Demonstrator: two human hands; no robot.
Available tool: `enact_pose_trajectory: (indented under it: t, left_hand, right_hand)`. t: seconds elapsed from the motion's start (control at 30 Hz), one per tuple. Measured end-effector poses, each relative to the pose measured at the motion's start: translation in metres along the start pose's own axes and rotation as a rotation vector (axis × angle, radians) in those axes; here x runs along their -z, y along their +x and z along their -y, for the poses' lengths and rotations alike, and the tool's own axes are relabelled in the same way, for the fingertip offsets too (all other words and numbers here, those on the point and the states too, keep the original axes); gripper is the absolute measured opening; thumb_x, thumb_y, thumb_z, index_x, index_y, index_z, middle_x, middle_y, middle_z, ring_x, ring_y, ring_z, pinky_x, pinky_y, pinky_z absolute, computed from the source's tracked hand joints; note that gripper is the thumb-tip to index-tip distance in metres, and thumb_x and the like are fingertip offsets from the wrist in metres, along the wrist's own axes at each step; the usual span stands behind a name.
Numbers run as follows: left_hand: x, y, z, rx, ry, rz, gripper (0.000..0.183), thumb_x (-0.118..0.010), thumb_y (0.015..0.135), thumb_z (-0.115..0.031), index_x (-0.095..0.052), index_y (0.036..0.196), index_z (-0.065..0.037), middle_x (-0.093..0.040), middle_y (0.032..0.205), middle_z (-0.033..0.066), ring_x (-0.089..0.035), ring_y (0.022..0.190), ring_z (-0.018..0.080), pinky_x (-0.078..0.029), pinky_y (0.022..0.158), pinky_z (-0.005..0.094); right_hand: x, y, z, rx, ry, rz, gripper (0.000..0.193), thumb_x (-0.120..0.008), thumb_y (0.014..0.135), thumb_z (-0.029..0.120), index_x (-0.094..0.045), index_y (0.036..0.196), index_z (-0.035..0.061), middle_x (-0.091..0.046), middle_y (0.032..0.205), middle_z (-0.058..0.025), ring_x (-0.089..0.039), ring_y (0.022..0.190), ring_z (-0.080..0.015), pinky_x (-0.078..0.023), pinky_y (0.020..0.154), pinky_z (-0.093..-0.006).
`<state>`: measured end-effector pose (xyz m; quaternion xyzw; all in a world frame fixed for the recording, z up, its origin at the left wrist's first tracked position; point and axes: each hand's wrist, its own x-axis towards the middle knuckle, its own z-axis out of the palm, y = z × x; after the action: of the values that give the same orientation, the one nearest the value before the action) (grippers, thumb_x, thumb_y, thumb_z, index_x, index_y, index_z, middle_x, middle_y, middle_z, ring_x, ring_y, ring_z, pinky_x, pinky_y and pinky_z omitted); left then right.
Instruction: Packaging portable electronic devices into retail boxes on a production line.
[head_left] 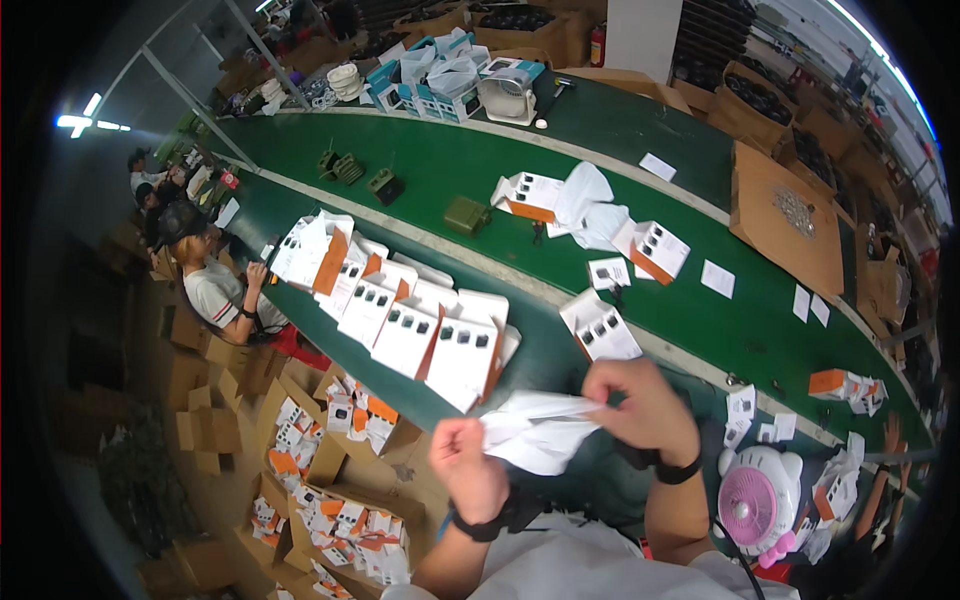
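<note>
On the left, open white-and-orange boxes (405,335) stood in a row on the green table (540,368). Nearer, the person's left hand (468,472) pinched one end of a thin white wrapping (540,432) — stretched between both hands — and the right hand (645,408) gripped its other end. A pink-and-white fan (742,508) stood at near right.

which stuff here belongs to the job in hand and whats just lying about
Likely belongs:
- white wrapping, held between left hand and right hand
- open white-and-orange boxes

Probably just lying about:
- pink-and-white fan
- white fan, far side
</note>
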<state>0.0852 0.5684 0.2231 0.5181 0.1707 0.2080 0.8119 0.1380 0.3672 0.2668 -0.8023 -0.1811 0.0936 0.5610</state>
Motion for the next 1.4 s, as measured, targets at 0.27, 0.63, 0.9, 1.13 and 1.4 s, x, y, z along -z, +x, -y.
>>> enact_pose_trajectory:
  t: [0.27,0.63,0.9,1.13,1.4]
  left_hand:
    - [0.025,0.067,-0.010,0.309,0.177,0.211,0.020,-0.063,0.085,-0.007,-0.048,0.072,-0.004,-0.050,0.064,0.0003,-0.041,0.057,0.0050,-0.030,0.055,0.0202]
    - [0.072,0.105,-0.012,0.874,-0.167,1.358,0.020,-0.066,0.088,-0.017,-0.054,0.086,-0.001,-0.060,0.083,0.0128,-0.056,0.073,0.0226,-0.045,0.063,0.0327]
    - [0.064,0.054,-0.025,0.791,0.244,1.228,0.013,-0.059,0.089,-0.009,-0.056,0.097,0.001,-0.058,0.087,0.0076,-0.054,0.079,0.0135,-0.044,0.067,0.0272]
    - [0.006,0.027,-0.067,0.074,0.600,0.475,0.023,-0.059,0.088,-0.005,-0.046,0.070,-0.004,-0.038,0.060,-0.0070,-0.033,0.056,0.0013,-0.027,0.049,0.0195]
    - [-0.041,-0.092,-0.041,-0.350,0.577,0.586,0.023,-0.068,0.083,-0.005,-0.051,0.068,0.000,-0.052,0.060,0.0023,-0.039,0.049,0.0048,-0.032,0.045,0.0235]
  right_hand:
    - [0.008,0.280,-0.134,-0.065,0.166,0.122,0.043,-0.075,0.076,0.021,-0.056,0.108,0.0003,-0.065,0.093,-0.0069,-0.063,0.087,-0.0154,-0.050,0.075,-0.0283]
    - [-0.092,0.398,-0.302,-0.082,-0.903,-0.224,0.094,-0.080,0.063,0.038,-0.033,0.141,0.0210,-0.042,0.129,-0.0205,-0.046,0.117,-0.0367,-0.037,0.096,-0.0521]
    - [-0.026,0.274,-0.217,-0.293,0.872,-0.332,0.056,-0.053,0.088,0.043,-0.049,0.126,0.0033,-0.061,0.111,-0.0124,-0.062,0.089,-0.0238,-0.050,0.076,-0.0356]
    - [-0.012,-0.012,-0.038,0.097,1.325,-0.527,0.070,-0.036,0.090,0.060,-0.042,0.133,0.0059,-0.057,0.117,-0.0209,-0.061,0.096,-0.0374,-0.055,0.063,-0.0483]
    - [-0.052,-0.201,0.036,0.244,1.072,-0.924,0.067,-0.074,0.075,0.027,-0.045,0.131,0.0022,-0.058,0.121,-0.0096,-0.058,0.110,-0.0233,-0.047,0.095,-0.0386]
